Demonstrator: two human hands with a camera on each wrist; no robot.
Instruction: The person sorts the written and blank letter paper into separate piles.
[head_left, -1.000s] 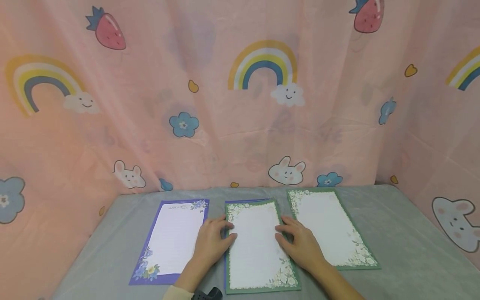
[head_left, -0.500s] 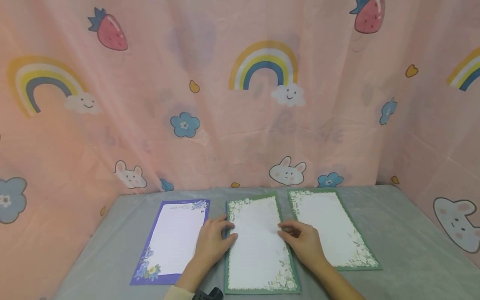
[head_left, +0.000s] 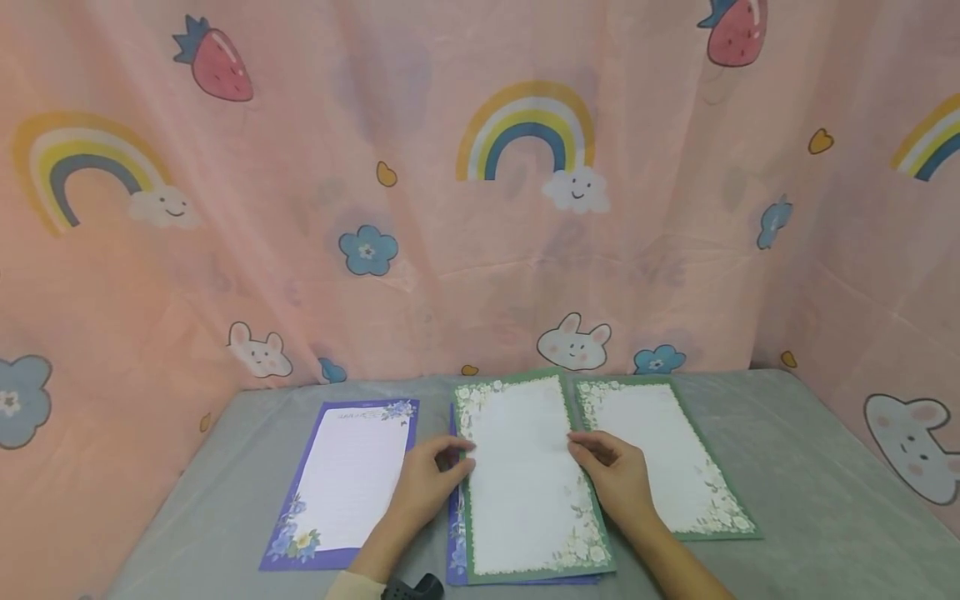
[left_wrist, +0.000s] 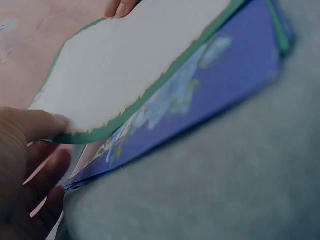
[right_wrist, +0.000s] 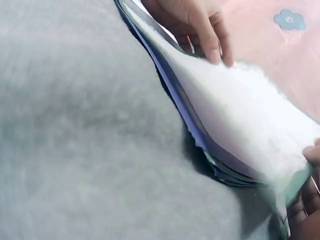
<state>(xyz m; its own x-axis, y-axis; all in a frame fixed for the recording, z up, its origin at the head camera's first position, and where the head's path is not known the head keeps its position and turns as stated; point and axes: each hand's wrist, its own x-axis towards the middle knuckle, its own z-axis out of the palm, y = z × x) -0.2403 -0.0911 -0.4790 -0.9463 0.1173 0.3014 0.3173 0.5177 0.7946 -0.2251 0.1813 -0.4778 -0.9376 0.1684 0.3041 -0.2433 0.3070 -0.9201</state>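
A sheet of letter paper (head_left: pixel 521 475) with a green floral border is lifted slightly off the middle stack, shifted right of it. My left hand (head_left: pixel 426 482) pinches its left edge; in the left wrist view the thumb of that hand (left_wrist: pixel 20 165) lies on top, fingers below. On the opposite edge, my right hand (head_left: pixel 618 483) pinches between thumb and fingers. Under the sheet shows the stack's purple-bordered paper (left_wrist: pixel 235 75) with blue flowers. From the right wrist, several layered edges of the stack (right_wrist: pixel 175 95) are visible beneath the bowed sheet (right_wrist: pixel 250 107).
Left of the stack lies purple-bordered letter paper (head_left: pixel 356 483). To the right, green-bordered letter paper (head_left: pixel 667 458) lies partly behind my right hand. Grey cloth (head_left: pixel 817 492) covers the table. A pink patterned curtain (head_left: pixel 420 317) hangs behind and at both sides.
The middle green-bordered sheet has risen and moved away and to the right, exposing purple paper at the left and bottom. My right hand has moved slightly right with it. The side papers stay put.
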